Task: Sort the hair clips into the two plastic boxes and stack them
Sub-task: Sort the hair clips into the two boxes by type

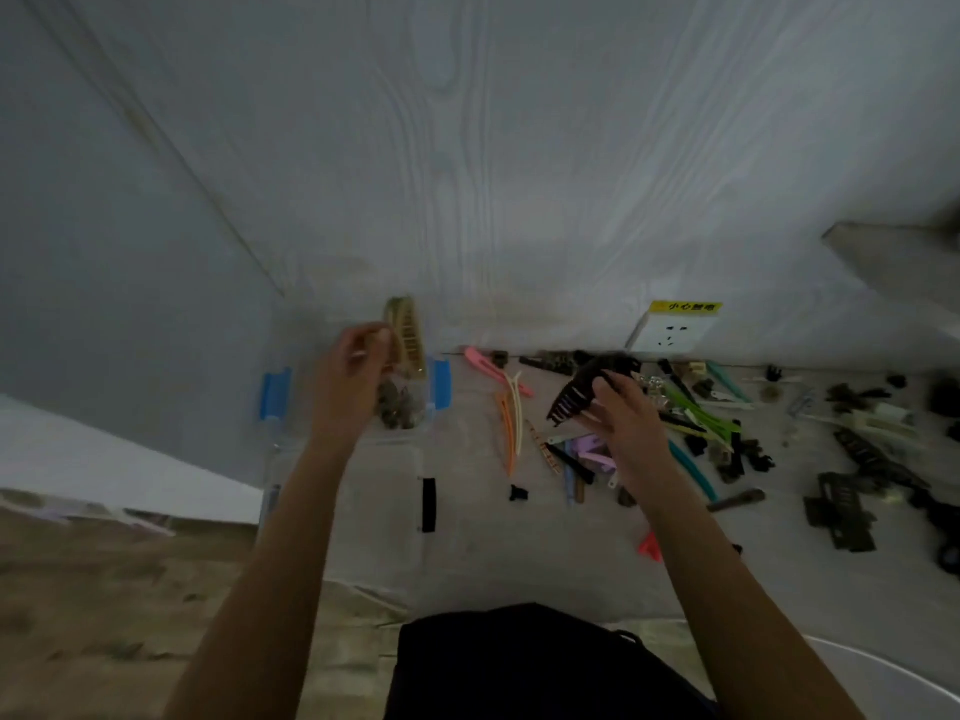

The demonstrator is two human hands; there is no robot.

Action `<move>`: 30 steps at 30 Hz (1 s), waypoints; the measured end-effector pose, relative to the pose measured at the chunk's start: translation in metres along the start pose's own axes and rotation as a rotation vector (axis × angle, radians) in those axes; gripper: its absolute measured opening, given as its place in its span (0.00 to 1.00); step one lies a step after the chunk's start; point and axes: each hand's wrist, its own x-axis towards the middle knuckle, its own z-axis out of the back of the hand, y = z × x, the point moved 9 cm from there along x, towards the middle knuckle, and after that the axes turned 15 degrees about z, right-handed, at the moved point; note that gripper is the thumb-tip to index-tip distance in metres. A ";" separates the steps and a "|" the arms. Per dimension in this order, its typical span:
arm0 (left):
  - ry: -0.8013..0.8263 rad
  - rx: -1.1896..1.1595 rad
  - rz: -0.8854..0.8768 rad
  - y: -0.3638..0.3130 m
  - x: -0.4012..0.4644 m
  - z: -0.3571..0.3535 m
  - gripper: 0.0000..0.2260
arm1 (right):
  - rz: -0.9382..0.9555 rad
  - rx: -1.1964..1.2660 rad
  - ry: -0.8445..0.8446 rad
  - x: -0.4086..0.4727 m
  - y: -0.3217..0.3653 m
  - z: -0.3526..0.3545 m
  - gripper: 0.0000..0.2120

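My left hand [349, 379] pinches a yellowish-brown claw clip [406, 332] above a clear plastic box with blue latches [275, 393]. A few dark clips [397, 407] lie inside that box. A second clear box with a black latch [429, 505] sits just in front of it. To the right, my right hand [626, 420] grips a black claw clip [584, 387] a little above the surface. Several loose clips lie spread over the grey surface: pink [488, 367], orange [506, 433], green [698, 410], teal [693, 472] and dark ones.
A white wall socket with a yellow label [670, 332] sits on the wall behind the clips. Dark clips [841, 517] crowd the far right. A black cloth [524, 662] lies near my body, and a white curved rim [893, 678] shows at bottom right.
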 end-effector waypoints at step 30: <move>-0.198 0.703 -0.268 0.057 -0.005 0.083 0.14 | 0.495 -0.822 0.655 -0.020 0.020 -0.258 0.15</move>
